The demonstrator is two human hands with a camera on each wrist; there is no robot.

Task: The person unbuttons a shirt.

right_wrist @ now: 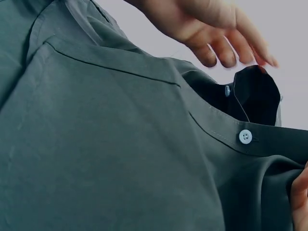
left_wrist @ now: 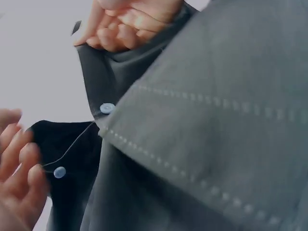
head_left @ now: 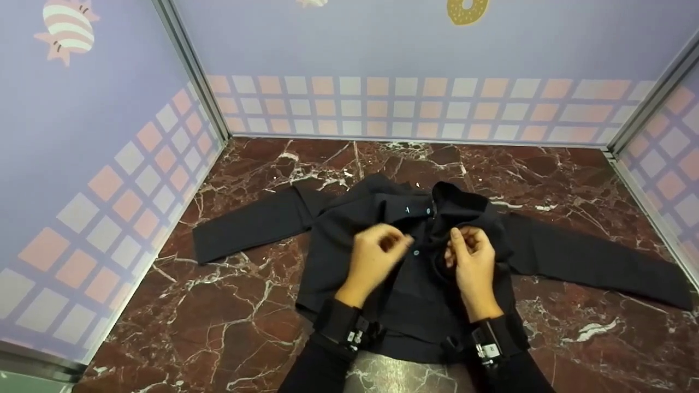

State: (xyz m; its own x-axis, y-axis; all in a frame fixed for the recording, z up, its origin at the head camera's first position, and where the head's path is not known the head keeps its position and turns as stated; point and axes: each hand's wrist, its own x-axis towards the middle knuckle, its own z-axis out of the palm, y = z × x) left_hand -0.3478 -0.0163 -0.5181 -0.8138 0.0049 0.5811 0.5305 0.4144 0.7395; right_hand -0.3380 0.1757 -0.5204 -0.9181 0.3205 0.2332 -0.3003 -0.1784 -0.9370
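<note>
A dark long-sleeved button-up shirt lies spread on the table, its collar at the far side. Pale buttons show along its front, one button between the two hands. My right hand pinches the edge of the shirt front; in the left wrist view, the right thumb and fingers grip that edge. Over the other side of the front is my left hand, blurred, its fingers loosely bent with nothing seen between them. In the right wrist view, the left fingertips are close to a raised dark flap; contact is unclear.
Both shirt sleeves stretch outward, the left-side sleeve and the right-side sleeve. Beneath is a reddish-brown marbled table. Lilac panels with a tile pattern enclose it at the back and sides.
</note>
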